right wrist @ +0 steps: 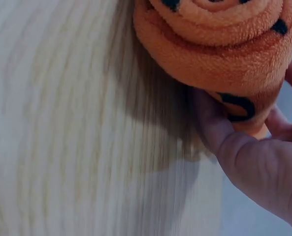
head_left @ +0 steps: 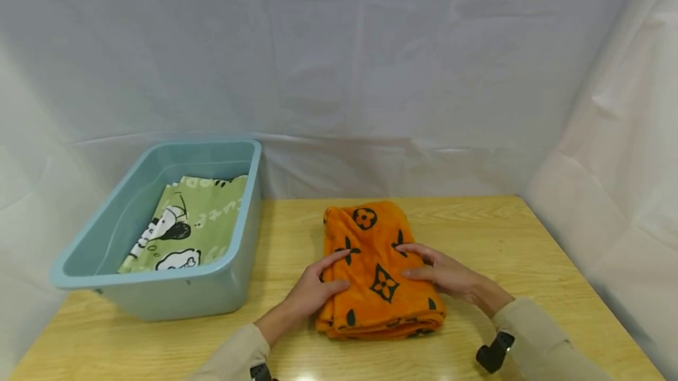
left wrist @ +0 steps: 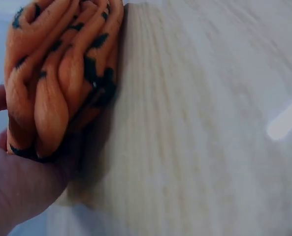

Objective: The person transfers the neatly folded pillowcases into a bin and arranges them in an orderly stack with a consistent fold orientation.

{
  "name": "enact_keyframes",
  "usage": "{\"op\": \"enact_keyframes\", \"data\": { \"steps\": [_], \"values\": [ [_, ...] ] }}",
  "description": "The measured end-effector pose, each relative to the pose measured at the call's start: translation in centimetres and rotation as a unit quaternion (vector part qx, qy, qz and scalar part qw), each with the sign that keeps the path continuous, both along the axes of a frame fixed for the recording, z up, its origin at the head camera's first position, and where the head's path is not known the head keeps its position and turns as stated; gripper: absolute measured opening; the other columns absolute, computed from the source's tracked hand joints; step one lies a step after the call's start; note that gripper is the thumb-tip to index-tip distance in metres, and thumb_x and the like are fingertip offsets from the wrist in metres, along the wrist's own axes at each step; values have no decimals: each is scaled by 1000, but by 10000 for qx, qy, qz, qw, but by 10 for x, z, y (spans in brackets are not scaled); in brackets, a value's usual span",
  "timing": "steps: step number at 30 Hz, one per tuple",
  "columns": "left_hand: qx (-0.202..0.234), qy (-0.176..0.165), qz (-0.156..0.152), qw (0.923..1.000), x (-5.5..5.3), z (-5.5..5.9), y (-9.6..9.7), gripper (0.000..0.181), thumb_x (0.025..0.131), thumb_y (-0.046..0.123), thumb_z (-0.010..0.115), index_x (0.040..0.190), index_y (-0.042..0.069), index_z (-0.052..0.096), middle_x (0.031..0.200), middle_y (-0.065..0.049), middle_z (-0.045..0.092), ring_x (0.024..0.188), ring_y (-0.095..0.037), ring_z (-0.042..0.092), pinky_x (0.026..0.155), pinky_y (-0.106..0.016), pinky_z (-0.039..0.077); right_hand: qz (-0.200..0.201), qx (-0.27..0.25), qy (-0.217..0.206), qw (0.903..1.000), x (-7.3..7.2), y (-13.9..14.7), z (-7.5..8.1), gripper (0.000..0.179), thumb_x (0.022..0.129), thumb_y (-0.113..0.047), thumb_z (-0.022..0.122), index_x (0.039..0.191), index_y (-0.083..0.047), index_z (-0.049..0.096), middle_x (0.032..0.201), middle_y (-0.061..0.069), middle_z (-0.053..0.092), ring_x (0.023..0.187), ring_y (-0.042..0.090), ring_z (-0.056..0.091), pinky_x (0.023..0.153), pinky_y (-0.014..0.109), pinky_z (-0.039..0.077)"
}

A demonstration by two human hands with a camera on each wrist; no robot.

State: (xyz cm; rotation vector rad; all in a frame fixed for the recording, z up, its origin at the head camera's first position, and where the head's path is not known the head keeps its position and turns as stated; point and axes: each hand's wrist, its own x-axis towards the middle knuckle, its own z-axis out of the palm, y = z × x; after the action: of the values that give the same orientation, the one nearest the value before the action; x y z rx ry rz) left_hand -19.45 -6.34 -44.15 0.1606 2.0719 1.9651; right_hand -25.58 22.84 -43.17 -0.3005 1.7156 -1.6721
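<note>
A folded orange plush blanket (head_left: pixel 384 278) with dark flower and leaf prints lies on the wooden table, its layered end towards me. My left hand (head_left: pixel 312 290) grips its left side, index finger and thumb spread over the fabric. From the right, my right hand (head_left: pixel 442 272) holds the opposite side in much the same way. The left wrist view has the blanket's rounded folds (left wrist: pixel 62 83) between fingers and thumb. In the right wrist view the thumb (right wrist: pixel 219 125) runs against the cloth, its tip partly hidden by the rolled layers (right wrist: pixel 210 54).
A light blue plastic tub (head_left: pixel 256 192) stands on the table to the left. Inside it lies a folded green cloth (head_left: pixel 212 228) with a white cartoon dog print. Pale sheeting (head_left: pixel 344 75) hangs behind the table (head_left: pixel 487 234) and along its sides.
</note>
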Motion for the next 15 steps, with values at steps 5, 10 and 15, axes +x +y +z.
{"op": "enact_keyframes", "data": {
  "steps": [5, 10, 15],
  "values": [
    [-478, 525, 139, 9974, -3, 17, -3, 55, 87, 14, 70, 139, 21, 53, 139, -14, 46, 110, -26, 56, 86, -38, 50, -365, -153, 291, 9988, 5, -6, 2, 66, 90, -15, 68, 147, -10, 36, 142, 24, 31, 105, 30, 60, 83, 44, 52],
    [-607, 709, 292, 9952, -3, 48, -10, 53, 87, 13, 71, 136, 26, 56, 137, -10, 49, 103, -22, 60, 81, -35, 52, -551, 96, 701, 9960, 11, -12, 29, 65, 89, -22, 70, 146, -16, 39, 143, 19, 34, 98, 28, 63, 77, 42, 54],
    [-1063, 1068, 350, 9880, -5, 82, -17, 52, 85, 15, 72, 134, 25, 57, 138, -10, 48, 108, -23, 57, 87, -37, 49, -589, 250, 1062, 9923, 15, -18, 62, 65, 89, -27, 70, 146, -20, 40, 146, 16, 30, 104, 29, 61, 79, 43, 54]
  ]
}}
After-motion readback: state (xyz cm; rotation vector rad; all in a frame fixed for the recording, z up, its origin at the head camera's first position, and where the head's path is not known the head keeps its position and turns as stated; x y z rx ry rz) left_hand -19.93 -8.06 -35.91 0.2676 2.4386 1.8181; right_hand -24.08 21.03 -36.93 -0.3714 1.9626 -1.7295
